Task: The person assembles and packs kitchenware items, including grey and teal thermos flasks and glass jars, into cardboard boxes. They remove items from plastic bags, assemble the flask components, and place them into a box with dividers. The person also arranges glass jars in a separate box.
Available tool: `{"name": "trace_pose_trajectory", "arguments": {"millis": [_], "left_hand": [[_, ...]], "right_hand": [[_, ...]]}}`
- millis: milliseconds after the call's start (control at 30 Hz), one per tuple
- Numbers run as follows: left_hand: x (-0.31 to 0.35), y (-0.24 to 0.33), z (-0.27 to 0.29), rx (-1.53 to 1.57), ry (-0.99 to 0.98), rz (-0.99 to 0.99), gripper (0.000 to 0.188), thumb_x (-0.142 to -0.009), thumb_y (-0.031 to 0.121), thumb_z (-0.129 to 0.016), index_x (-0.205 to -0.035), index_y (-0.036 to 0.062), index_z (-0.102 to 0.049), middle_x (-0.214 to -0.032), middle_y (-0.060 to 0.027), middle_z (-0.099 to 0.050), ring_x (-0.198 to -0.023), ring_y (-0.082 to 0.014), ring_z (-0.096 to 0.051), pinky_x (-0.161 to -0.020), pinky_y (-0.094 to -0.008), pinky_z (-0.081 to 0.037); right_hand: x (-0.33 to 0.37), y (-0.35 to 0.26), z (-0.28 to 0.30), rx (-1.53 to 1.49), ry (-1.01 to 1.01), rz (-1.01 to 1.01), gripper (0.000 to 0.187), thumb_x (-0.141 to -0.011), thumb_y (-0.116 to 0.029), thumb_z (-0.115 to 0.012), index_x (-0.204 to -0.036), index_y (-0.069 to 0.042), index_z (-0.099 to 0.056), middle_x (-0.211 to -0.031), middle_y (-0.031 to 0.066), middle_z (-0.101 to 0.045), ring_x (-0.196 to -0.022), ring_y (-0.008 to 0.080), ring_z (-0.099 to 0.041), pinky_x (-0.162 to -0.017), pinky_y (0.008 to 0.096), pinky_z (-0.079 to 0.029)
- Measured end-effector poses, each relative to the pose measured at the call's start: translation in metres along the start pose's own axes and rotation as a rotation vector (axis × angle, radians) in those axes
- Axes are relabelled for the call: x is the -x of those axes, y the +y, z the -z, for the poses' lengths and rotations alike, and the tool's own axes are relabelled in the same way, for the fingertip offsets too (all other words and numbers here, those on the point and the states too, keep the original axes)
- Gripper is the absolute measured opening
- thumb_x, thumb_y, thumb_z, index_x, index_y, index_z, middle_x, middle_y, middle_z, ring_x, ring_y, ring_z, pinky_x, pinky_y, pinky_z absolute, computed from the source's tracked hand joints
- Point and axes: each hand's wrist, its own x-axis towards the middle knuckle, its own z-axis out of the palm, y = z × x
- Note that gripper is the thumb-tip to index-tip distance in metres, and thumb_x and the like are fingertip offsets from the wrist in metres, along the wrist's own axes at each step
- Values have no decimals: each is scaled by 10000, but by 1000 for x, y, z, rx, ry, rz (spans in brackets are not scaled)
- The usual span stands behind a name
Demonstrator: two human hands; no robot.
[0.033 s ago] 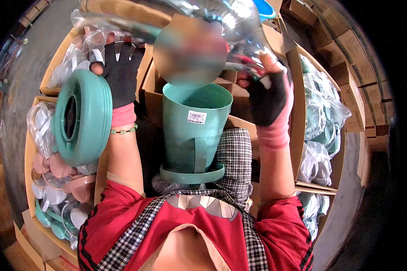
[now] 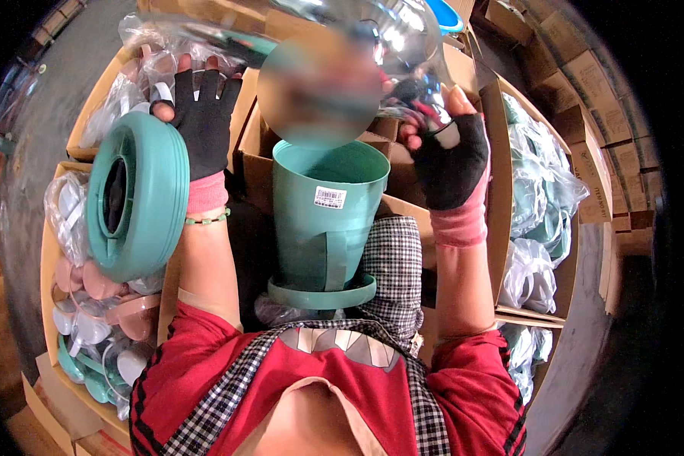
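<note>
My right hand (image 2: 454, 163), in a black fingerless glove, has its fingers curled on a clear plastic bag (image 2: 412, 45). The bag stretches across the top of the view. My left hand (image 2: 204, 114), gloved alike, is spread with the palm up under the bag's left end. Beside its thumb and wrist stands a green ring-shaped part (image 2: 171, 194), tipped on its side; whether they touch is unclear. Between my forearms, a tall tapered green pot (image 2: 300, 220) with a label and a vertical strap stands on a green saucer-like base (image 2: 319, 296), its mouth upward.
An open carton (image 2: 53, 304) at left holds several pink, white and green plastic parts. Another carton (image 2: 498, 190) at right has bagged green parts. A blue rim (image 2: 446, 15) shows at the top. Stacked cartons (image 2: 581, 83) stand at far right. A blurred round patch hides the upper middle.
My right hand has turned slightly and its thumb has risen. The plastic bag has shifted and the green ring-shaped part has tilted a little. The pot has barely moved.
</note>
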Motion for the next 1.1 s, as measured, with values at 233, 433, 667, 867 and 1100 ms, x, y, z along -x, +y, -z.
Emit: {"name": "trace_pose_trajectory", "arguments": {"millis": [233, 433, 667, 867, 1100], "left_hand": [[2, 1, 2, 14, -6, -19, 118, -792, 228, -475, -780, 116, -512, -1261, -145, -350, -1136, -388, -281, -962, -565, -134], [2, 7, -2, -11, 5, -69, 123, -797, 227, -470, -797, 110, -508, -1235, -140, -364, -1118, -371, -299, -952, -542, -155], [-23, 10, 1, -90, 35, -93, 130, -803, 225, -464, -816, 102, -503, -1205, -134, -380, -1098, -351, -319, -942, -515, -180], [-48, -4, 7, -162, 80, -76, 138, -808, 224, -458, -833, 95, -499, -1179, -129, -394, -1080, -333, -336, -933, -492, -202], [-40, -5, 15, -186, 112, -100, 147, -814, 223, -452, -853, 88, -495, -1149, -123, -410, -1059, -313, -356, -922, -464, -227]], "right_hand": [[14, 14, -7, -684, -141, -562, 509, -811, -382, -481, -1012, 84, -444, -795, 133, -525, -628, 202, -490, -491, 225, -473], [21, 16, -13, -633, -102, -643, 503, -801, -410, -497, -982, 59, -479, -808, 166, -564, -693, 276, -569, -552, 315, -534], [9, 23, -4, -273, -211, -297, 378, -845, -338, -446, -975, 15, -482, -855, 179, -580, -695, 270, -594, -638, 319, -527], [-22, 27, 18, 535, -287, 23, 336, -768, -206, -597, -1032, -24, -494, -912, 64, -552, -764, 106, -538, -648, 224, -455], [-28, 26, 13, 484, -346, -13, 565, -751, -149, -619, -1236, -33, -353, -1027, 47, -531, -870, 90, -516, -728, 216, -441]]}}
